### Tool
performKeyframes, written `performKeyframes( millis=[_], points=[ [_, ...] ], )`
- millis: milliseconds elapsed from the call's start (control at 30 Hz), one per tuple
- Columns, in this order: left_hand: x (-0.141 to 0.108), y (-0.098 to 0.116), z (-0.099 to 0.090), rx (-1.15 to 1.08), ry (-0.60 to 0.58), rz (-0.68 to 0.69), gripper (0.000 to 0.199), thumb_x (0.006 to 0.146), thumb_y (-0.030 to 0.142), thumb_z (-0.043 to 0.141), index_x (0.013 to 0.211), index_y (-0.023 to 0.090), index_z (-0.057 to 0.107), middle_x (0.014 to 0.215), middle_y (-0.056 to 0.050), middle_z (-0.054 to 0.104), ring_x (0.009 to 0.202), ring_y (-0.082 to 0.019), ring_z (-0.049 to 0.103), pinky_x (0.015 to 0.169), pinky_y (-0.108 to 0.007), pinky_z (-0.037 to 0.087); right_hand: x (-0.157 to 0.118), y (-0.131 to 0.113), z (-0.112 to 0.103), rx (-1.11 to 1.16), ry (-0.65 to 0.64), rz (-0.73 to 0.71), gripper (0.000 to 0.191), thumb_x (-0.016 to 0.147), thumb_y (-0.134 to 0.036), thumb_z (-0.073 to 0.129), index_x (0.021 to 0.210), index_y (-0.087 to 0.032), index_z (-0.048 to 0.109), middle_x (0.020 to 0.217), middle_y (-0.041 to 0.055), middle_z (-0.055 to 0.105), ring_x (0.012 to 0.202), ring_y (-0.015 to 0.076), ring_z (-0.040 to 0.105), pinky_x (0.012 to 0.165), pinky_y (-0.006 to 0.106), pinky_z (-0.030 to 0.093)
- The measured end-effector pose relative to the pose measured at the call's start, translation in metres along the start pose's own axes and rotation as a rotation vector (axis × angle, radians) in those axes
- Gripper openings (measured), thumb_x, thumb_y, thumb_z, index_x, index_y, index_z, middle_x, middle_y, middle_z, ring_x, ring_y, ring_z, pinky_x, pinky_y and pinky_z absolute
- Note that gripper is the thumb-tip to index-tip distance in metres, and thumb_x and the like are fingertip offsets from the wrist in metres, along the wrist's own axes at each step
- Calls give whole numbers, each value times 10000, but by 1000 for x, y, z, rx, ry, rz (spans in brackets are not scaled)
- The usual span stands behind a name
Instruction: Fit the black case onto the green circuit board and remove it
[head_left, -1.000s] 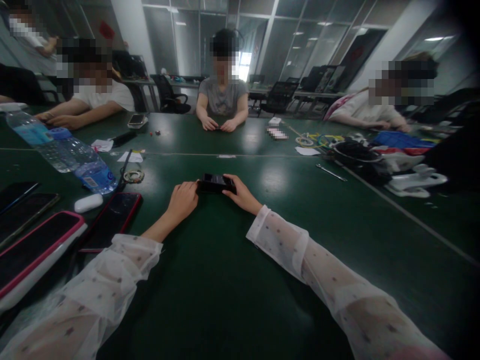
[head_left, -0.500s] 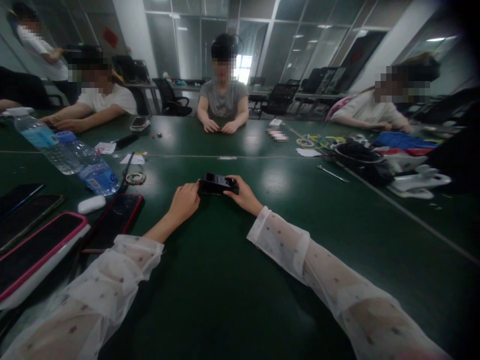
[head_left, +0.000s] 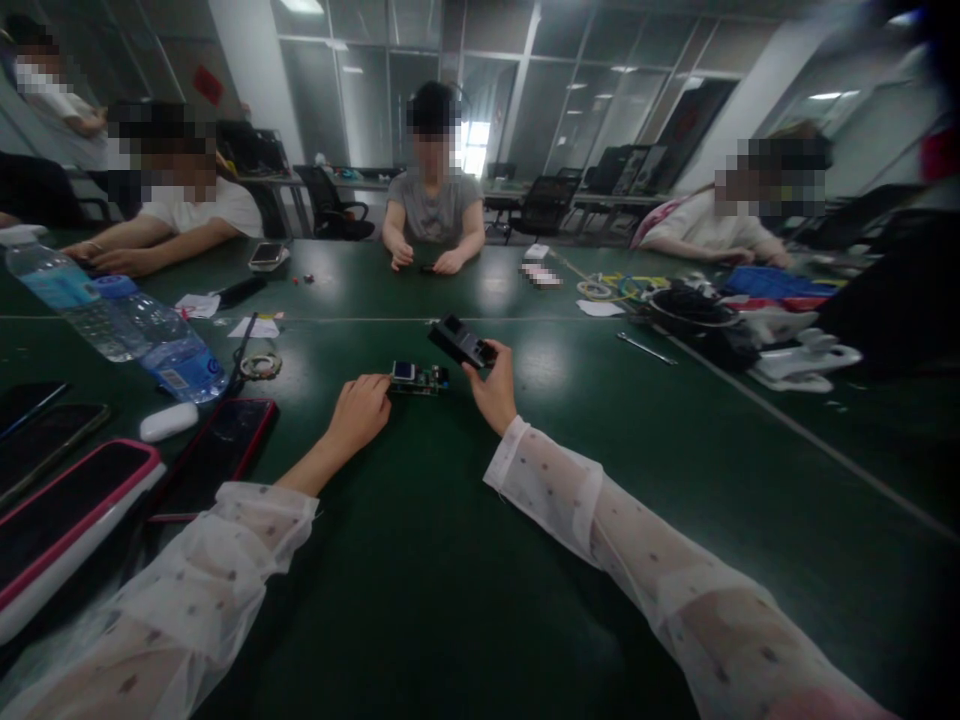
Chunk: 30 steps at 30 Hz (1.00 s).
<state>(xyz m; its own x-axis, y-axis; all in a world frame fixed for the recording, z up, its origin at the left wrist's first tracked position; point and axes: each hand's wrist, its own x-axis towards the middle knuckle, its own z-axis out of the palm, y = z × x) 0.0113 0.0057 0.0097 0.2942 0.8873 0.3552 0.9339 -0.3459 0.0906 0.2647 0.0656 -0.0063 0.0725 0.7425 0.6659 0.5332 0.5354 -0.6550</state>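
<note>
Left sleeve [head_left: 191, 590]: sheer white fabric, loose and crumpled, scattered with small dark marks, some star-like
Right sleeve [head_left: 645, 550]: the same see-through white with dark specks, creased in broad folds
Cuffs [head_left: 541, 478]: wide, more opaque than the sleeves, ending above the wrists
Upper right arm: pinkish patch [head_left: 836, 703], blurred
Hands [head_left: 358, 415]: bare

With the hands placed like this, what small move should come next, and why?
Probably the right hand should lay the black plastic casing on the dark green tabletop: it is clear of the small green circuit board, which has only the left hand at its end.
</note>
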Motion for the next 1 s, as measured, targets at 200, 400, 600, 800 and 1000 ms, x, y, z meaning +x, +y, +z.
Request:
performKeyframes(
  millis=[200,400,600,800,1000],
  points=[
    [0,1,-2,-3,13,15,340,939,145,415,1227,126,595,1246,-131,638,1150,-261,569,966,-412,450,-1,14,3,-181,71,114,451,818,-242,615,1231,-211,437,1212,144,506,1164,327,492,1018,601,405],
    [1,2,-4,-7,-6,-3,344,929,132,411,1218,143,598,1251,-130,634,1161,-263,564,972,-420,443,-4,29,8,-244,97,280,441,792,-267,630,1184,-239,432,1193,128,492,1187,348,466,996,684,360],
    [0,2,-5,-11,3,8,327,935,133,412,1206,122,595,1236,-136,635,1144,-262,566,967,-415,443,-4,29,9,-269,157,291,591,748,-288,698,1257,-237,402,1259,166,431,1246,401,418,991,735,337],
    [0,2,-4,-2,7,0,317,939,137,416,1202,126,593,1233,-133,634,1143,-261,565,973,-410,442,-2,21,5,-226,121,343,616,740,-278,721,1263,-225,400,1286,175,416,1283,401,394,1027,732,311],
    [0,1,-3,-7,5,1,322,939,133,407,1205,131,589,1237,-134,631,1146,-262,562,971,-416,440,0,23,2,-185,59,399,552,742,-224,719,1221,-190,446,1255,175,474,1239,375,451,1032,650,375]
  ],
)
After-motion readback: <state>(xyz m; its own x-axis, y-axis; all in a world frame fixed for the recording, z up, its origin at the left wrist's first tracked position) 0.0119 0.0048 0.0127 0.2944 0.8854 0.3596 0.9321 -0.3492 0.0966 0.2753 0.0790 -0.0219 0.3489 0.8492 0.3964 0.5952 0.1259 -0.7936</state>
